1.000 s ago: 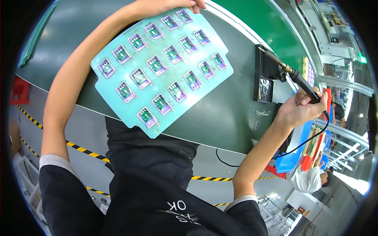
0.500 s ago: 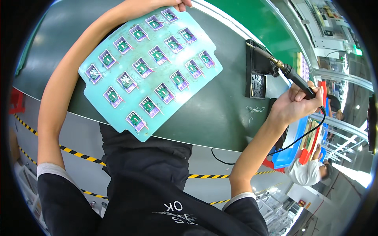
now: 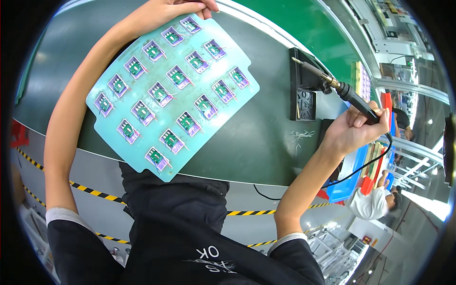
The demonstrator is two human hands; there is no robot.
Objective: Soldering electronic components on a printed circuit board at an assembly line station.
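A soldering iron (image 3: pixel 354 97) with a black handle is gripped in my right hand (image 3: pixel 354 130), its tip pointing up and left over a black stand (image 3: pixel 301 85). My left arm curves round the left side of a pale turquoise tray (image 3: pixel 173 116). Rows of small purple-white housings sit in the tray, each with a green circuit board (image 3: pixel 178 77) and thin wires. Beyond the tray's far edge, my left hand (image 3: pixel 183 8) is closed, its fingers bent together; what they hold, if anything, is hidden at the picture's upper edge.
A dark green worktable (image 3: pixel 242 156) lies beneath, with loose wire clippings (image 3: pixel 302 135) right of the tray. The iron's black cable (image 3: pixel 361 168) loops down beside a blue bin (image 3: pixel 343 190). A person in white (image 3: pixel 370 204) is far right. Striped tape (image 3: pixel 97 191) marks the floor.
The whole view has shifted slightly. My left hand has moved a little left along the tray's far edge. The iron stays in my right hand, its tip still near the stand.
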